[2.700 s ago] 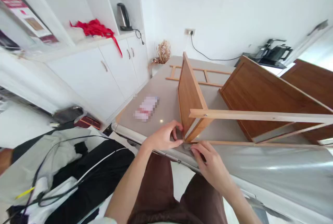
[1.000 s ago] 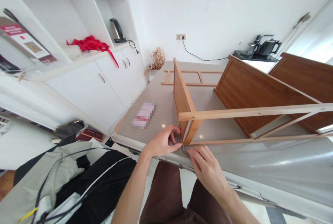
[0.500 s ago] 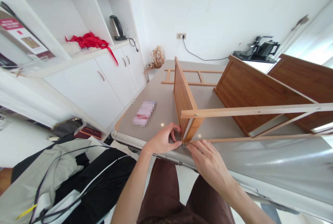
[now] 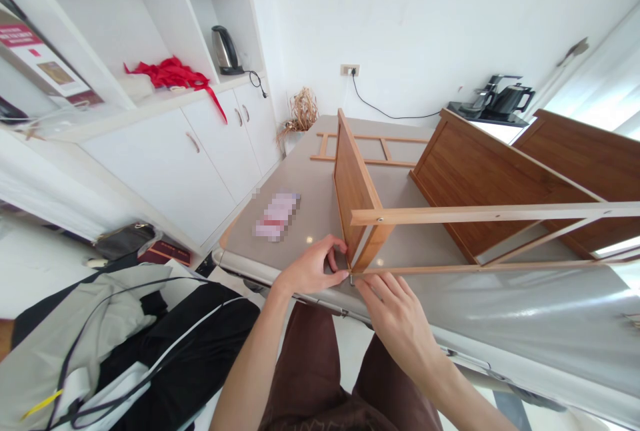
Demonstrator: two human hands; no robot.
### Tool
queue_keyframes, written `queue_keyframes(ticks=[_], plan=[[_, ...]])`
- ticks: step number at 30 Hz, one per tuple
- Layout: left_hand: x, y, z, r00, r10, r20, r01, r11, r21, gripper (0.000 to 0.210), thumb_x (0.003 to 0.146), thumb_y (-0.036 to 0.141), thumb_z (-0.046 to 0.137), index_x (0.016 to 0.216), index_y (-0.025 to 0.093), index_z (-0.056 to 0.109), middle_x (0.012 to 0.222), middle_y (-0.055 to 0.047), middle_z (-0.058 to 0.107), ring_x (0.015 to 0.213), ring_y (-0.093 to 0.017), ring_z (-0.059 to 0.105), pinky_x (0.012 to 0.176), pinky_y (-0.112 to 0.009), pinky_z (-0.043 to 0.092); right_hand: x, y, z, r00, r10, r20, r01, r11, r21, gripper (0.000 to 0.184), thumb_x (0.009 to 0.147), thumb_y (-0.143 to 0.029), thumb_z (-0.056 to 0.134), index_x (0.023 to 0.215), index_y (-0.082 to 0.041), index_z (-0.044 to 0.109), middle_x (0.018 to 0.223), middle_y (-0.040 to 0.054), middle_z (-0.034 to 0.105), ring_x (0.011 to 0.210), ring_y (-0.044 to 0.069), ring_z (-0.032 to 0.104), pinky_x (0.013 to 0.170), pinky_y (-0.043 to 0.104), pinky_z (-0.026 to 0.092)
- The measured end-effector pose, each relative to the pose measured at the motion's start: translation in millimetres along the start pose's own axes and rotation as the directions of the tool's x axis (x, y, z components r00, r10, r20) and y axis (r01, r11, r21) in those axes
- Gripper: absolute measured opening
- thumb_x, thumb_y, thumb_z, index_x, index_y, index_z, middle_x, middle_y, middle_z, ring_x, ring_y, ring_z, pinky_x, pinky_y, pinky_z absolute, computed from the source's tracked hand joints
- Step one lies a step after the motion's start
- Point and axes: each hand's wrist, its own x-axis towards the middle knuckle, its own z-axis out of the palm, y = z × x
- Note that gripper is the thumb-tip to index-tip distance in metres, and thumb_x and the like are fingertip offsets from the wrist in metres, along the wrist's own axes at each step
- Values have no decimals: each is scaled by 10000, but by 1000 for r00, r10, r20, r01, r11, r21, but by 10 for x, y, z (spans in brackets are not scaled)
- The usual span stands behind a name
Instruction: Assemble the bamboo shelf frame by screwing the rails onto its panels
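Observation:
A wooden shelf unit (image 4: 495,214) lies on its side on the grey table, its brown shelf boards standing upright. At the near lower corner of the closest shelf board (image 4: 354,181), my left hand (image 4: 314,265) is curled round the wood, thumb and fingers pinching the corner from the left. My right hand (image 4: 393,301) is closed just right of that corner. From its fingertips shows a small bent metal rod, like a hex key (image 4: 352,279), set against the end of the lower rail (image 4: 425,269). Its far end is hidden by the fingers.
A loose ladder-shaped wooden frame (image 4: 370,149) lies flat farther back on the table (image 4: 260,261). To the left is a blurred pink-white item (image 4: 278,216). A white cabinet (image 4: 165,164) flanks the table; clothes and cables (image 4: 165,351) are heaped at lower left.
My right fingers have shifted slightly at the corner, and more of the metal rod shows. My left hand keeps its place on the wood. The view has moved a little.

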Motion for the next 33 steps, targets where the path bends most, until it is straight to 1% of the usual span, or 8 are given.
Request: queue_keyframes(ticks=[3,9,12,17,22,27,30,33], plan=[[-2,-1,-3,1000,0,6,0,1000,-10,361,786,247,679,1103,221,509,996,-13,617,754,-134,608,726,-288,488,20,-9,-50,998,-56,40,58,997,-51,236,933,-44,455,1016,-163,641,904,82,621,852,231,532,732,368,395],[-9,-12,-2,1000,9,-1,-9,1000,-18,371,779,250,688,1100,222,506,1005,-10,613,756,-133,603,735,-292,490,69,8,-89,993,-108,54,112,991,-69,213,924,-35,468,972,-164,630,878,75,603,842,234,527,736,376,390],[-10,-18,0,1000,8,-4,-8,1000,-22,373,779,255,687,1104,221,507,1010,-15,612,755,-134,601,738,-295,492,78,-50,-62,995,-95,45,98,991,-89,229,913,-21,462,969,-166,629,875,78,601,835,237,526,728,382,383],[-13,-23,0,1000,2,-2,-2,1000,-15,383,779,265,689,1113,221,507,1013,-23,624,765,-144,607,738,-303,493,53,-150,-7,999,-45,-7,43,989,-141,264,875,10,455,994,-149,630,854,87,603,800,246,515,683,386,353],[-20,-10,-15,1000,9,-7,-9,1000,-8,380,778,258,686,1114,224,511,1000,-16,618,756,-143,608,762,-311,492,20,-115,-16,999,-41,15,43,991,-125,271,882,0,453,1023,-153,628,883,91,617,821,245,520,696,381,349],[-25,4,-33,1000,2,-6,-3,1000,-8,374,772,262,693,1099,229,515,976,-9,619,740,-146,613,765,-316,488,4,-121,-7,999,-47,1,46,989,-138,294,891,-4,434,1058,-152,625,928,103,634,837,251,522,721,385,360],[-29,-2,-39,1000,3,-9,-4,1000,-9,382,768,264,702,1099,228,514,936,2,615,730,-145,615,740,-307,481,23,-131,-8,996,-87,5,86,983,-165,306,887,2,422,1060,-143,629,945,112,638,846,258,527,722,391,372],[-34,-21,-43,1000,19,-8,-19,1000,-17,390,776,267,704,1114,226,514,925,5,616,729,-143,621,722,-297,476,65,-101,-30,985,-165,42,170,969,-177,317,878,14,415,1045,-139,636,914,111,633,832,258,532,733,398,388]])
